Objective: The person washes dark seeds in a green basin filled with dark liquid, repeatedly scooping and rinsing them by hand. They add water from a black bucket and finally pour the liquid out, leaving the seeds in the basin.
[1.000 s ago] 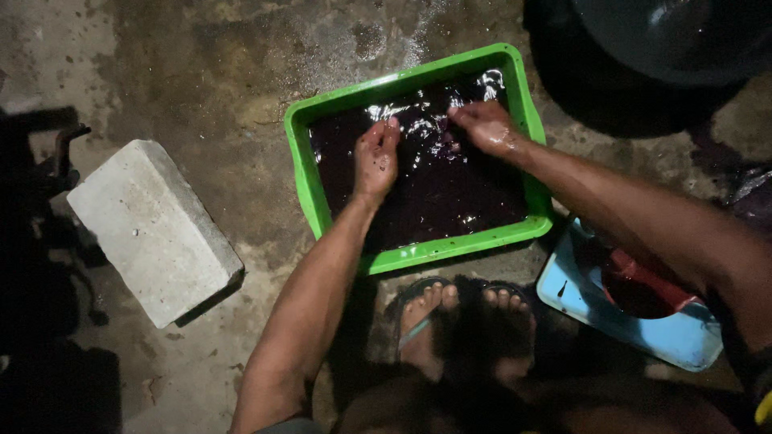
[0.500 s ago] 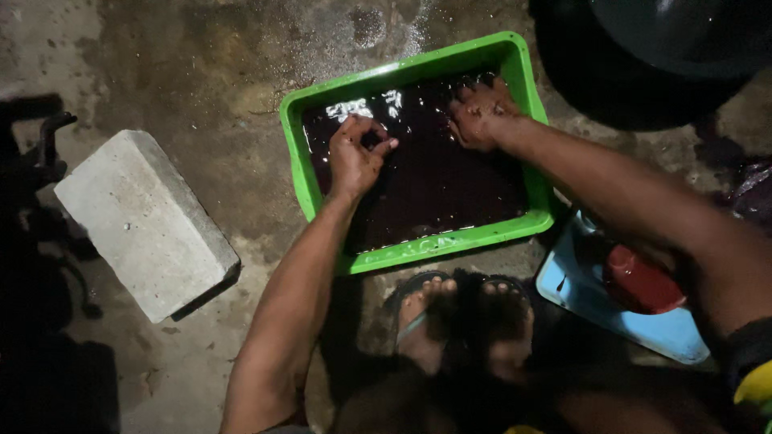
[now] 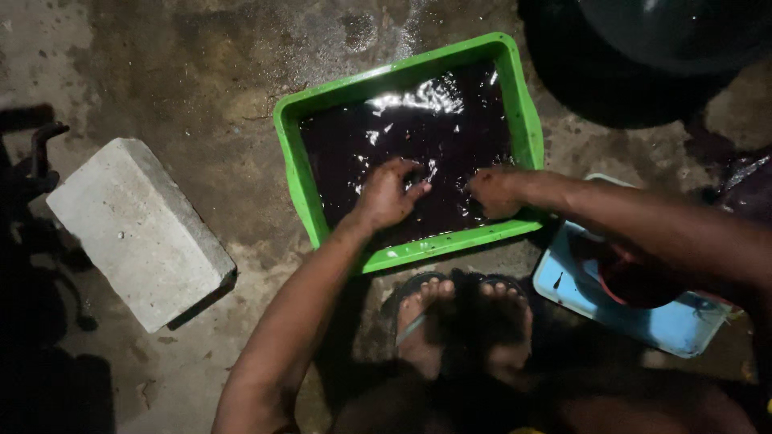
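A green rectangular tray sits on the wet concrete floor, filled with a dark, glistening liquid. My left hand dips into the liquid near the tray's front, fingers curled and spread. My right hand rests in the liquid at the front right, fingers bent down; whether it holds anything under the surface is hidden. My two feet in sandals stand just in front of the tray.
A grey concrete block lies to the left. A light blue container with something red in it sits at the right. A large dark tub stands at the top right. Dark metal shapes line the left edge.
Both hands have slid from the far part of the tray toward its near edge, moving through the liquid. The view has shifted a little.
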